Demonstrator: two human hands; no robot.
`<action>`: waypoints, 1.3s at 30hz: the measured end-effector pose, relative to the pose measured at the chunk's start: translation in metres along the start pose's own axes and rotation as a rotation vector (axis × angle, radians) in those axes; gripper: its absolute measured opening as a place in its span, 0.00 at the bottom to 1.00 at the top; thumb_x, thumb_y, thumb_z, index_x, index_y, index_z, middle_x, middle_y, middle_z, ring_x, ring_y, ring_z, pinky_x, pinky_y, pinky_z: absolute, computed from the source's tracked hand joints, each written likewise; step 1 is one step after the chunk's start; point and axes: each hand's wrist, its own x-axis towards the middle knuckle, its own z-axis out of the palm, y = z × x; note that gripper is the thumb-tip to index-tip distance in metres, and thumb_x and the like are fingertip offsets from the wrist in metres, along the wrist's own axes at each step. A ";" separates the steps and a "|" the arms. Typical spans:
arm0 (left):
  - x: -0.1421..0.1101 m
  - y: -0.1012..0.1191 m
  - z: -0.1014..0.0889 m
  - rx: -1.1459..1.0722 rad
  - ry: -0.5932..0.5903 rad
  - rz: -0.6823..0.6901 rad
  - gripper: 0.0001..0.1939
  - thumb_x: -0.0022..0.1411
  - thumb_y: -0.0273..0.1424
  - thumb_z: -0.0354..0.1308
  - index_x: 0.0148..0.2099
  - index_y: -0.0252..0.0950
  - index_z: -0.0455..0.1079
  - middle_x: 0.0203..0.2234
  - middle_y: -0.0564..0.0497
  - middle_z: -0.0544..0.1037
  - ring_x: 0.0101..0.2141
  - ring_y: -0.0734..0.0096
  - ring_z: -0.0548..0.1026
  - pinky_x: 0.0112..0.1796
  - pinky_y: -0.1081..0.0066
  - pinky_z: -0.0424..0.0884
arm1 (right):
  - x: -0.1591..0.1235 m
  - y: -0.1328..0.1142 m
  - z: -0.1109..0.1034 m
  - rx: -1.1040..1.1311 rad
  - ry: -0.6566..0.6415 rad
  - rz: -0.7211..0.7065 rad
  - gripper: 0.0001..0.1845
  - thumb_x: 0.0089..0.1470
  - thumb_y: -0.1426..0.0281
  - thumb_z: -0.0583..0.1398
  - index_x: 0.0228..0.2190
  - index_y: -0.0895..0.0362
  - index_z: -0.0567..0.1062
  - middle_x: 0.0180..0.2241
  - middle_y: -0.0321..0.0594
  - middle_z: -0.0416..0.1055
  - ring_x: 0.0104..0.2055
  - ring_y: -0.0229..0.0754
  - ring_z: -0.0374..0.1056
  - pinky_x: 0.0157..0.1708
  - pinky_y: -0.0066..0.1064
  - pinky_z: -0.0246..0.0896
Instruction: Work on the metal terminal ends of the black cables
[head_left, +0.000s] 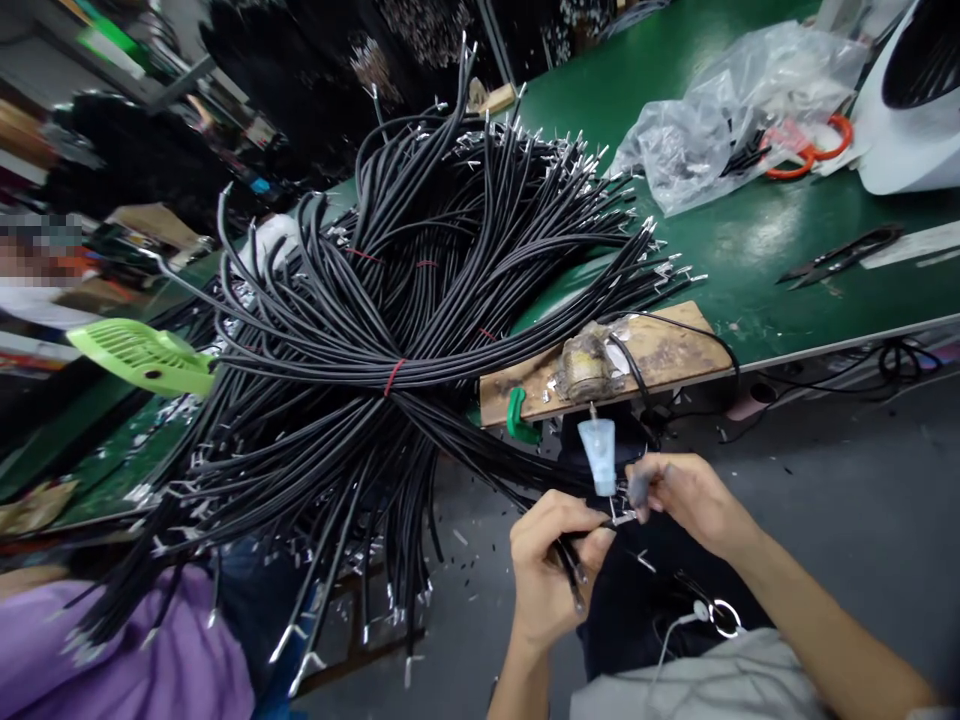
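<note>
My left hand [559, 565] is closed around black cables [576, 585], thumb and forefinger pinching one near its stripped end. Thin, pale wire ends [621, 518] stick out of it to the right. My right hand [686, 500] pinches at these wire ends, its fingertips covered in something grey. Just above both hands, a light blue tapered nozzle [599, 455] points down from a small motor-like device [587, 367] on a wooden board [679, 345]. A big heap of black cables [450, 345], tied in bundles with red ties, lies to the left and overhangs the table.
On the green table [720, 270] are a plastic bag [675, 150], orange-handled scissors [795, 165] and dark snips [840, 255]. A green clamp [519, 415] grips the board's edge. A light green fan [142, 355] is at left, near a person in a purple top [127, 650].
</note>
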 end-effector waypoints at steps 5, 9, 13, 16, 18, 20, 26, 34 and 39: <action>0.001 -0.008 -0.004 -0.055 -0.022 0.062 0.04 0.57 0.31 0.64 0.33 0.36 0.77 0.24 0.49 0.78 0.27 0.69 0.74 0.29 0.72 0.70 | -0.018 -0.015 0.006 -0.653 0.106 -0.166 0.15 0.55 0.66 0.59 0.19 0.57 0.69 0.18 0.32 0.59 0.21 0.34 0.56 0.23 0.28 0.51; 0.001 -0.013 -0.013 -0.165 -0.046 -0.027 0.16 0.52 0.43 0.66 0.34 0.36 0.77 0.19 0.51 0.73 0.21 0.74 0.70 0.24 0.74 0.67 | -0.020 -0.009 -0.005 -1.038 0.468 -0.274 0.19 0.52 0.70 0.61 0.14 0.55 0.62 0.16 0.31 0.53 0.20 0.35 0.51 0.23 0.30 0.47; -0.002 -0.011 -0.015 -0.145 -0.125 -0.129 0.09 0.60 0.34 0.61 0.40 0.35 0.75 0.30 0.45 0.76 0.30 0.68 0.74 0.29 0.72 0.69 | -0.023 -0.004 0.000 -0.987 0.496 -0.478 0.10 0.51 0.72 0.63 0.21 0.55 0.69 0.19 0.34 0.63 0.24 0.38 0.58 0.30 0.33 0.56; -0.007 -0.006 -0.012 -0.059 -0.086 -0.122 0.04 0.60 0.28 0.60 0.36 0.34 0.76 0.26 0.47 0.76 0.27 0.70 0.74 0.28 0.73 0.69 | -0.022 -0.005 0.017 -0.816 0.252 -0.575 0.02 0.52 0.73 0.64 0.30 0.56 0.74 0.25 0.38 0.71 0.29 0.41 0.65 0.33 0.35 0.62; -0.011 -0.001 -0.011 0.003 -0.057 -0.111 0.03 0.58 0.27 0.62 0.35 0.34 0.77 0.24 0.48 0.76 0.25 0.71 0.73 0.25 0.74 0.68 | -0.019 -0.006 0.027 -0.754 0.165 -0.592 0.03 0.53 0.73 0.63 0.33 0.56 0.75 0.27 0.40 0.72 0.30 0.41 0.66 0.33 0.36 0.64; -0.015 0.003 -0.011 0.044 -0.039 -0.109 0.03 0.57 0.27 0.62 0.34 0.34 0.77 0.22 0.49 0.75 0.23 0.73 0.72 0.24 0.75 0.67 | -0.017 -0.007 0.032 -0.721 0.161 -0.593 0.02 0.53 0.74 0.63 0.32 0.57 0.75 0.26 0.40 0.72 0.29 0.41 0.66 0.34 0.36 0.64; -0.019 0.008 -0.010 0.111 -0.053 -0.080 0.02 0.57 0.25 0.62 0.34 0.34 0.76 0.21 0.52 0.73 0.21 0.76 0.68 0.23 0.76 0.63 | -0.018 -0.004 0.031 -0.599 0.139 -0.455 0.01 0.53 0.74 0.62 0.30 0.57 0.74 0.26 0.38 0.71 0.29 0.39 0.65 0.33 0.34 0.62; -0.020 0.012 -0.003 0.238 -0.147 -0.086 0.05 0.61 0.24 0.57 0.32 0.32 0.73 0.20 0.54 0.67 0.22 0.77 0.65 0.23 0.77 0.60 | -0.011 0.003 0.033 -0.582 0.251 -0.253 0.15 0.52 0.72 0.62 0.17 0.57 0.66 0.19 0.31 0.57 0.23 0.34 0.55 0.22 0.28 0.49; -0.020 0.011 -0.002 0.240 -0.072 -0.131 0.03 0.61 0.25 0.57 0.35 0.34 0.72 0.21 0.55 0.68 0.21 0.77 0.66 0.23 0.79 0.60 | -0.012 0.001 0.029 -0.465 0.179 -0.238 0.09 0.52 0.71 0.64 0.22 0.58 0.73 0.21 0.33 0.63 0.24 0.35 0.57 0.24 0.28 0.51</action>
